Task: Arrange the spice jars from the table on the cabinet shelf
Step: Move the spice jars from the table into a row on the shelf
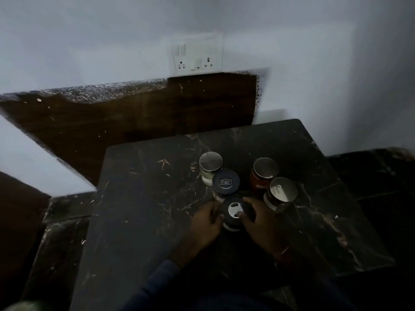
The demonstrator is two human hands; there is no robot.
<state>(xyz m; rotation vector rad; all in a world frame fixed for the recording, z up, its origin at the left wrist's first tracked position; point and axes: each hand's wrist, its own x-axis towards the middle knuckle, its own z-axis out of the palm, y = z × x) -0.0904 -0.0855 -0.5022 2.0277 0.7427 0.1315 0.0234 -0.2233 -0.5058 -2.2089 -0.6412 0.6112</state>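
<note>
1. Dimly lit, five spice jars stand in a loose cluster on the far right part of the table [146, 198], all upright.
2. The near jar [233, 204] is a short, round one with a dark lid; a white disc with cut-out holes sits in the lid's middle, and a pale band shows at the base.
3. Both hands hold it. The left hand [207, 221] has its fingers curled against the jar's left side; the right hand [258, 221] wraps the right side, thumb tip on the white disc.
4. Just behind it, touching or nearly so, is the Flair jar [225, 182], with a matt dark lid bearing a boxed logo.
5. Behind that is the pale jar [210, 163], clear glass with a shiny metal lid and whitish contents.
6. The red jar [265, 168] stands apart to the right, with a metal lid and red-brown contents.
7. The end jar [281, 190] is just in front of the red one, with a glossy metal lid, a dark fill and a light band low down.
8. The tabletop is dark, polished stone or a stone-look sheet with pale, scratch-like veins and rounded corners.
9. A dark blue sleeve [161, 279] covers the left forearm; a thin band [284, 252] circles the right wrist.
10. A brown wood-grain panel [157, 113] and a white socket plate [197, 55] sit on the pale wall behind.
</note>
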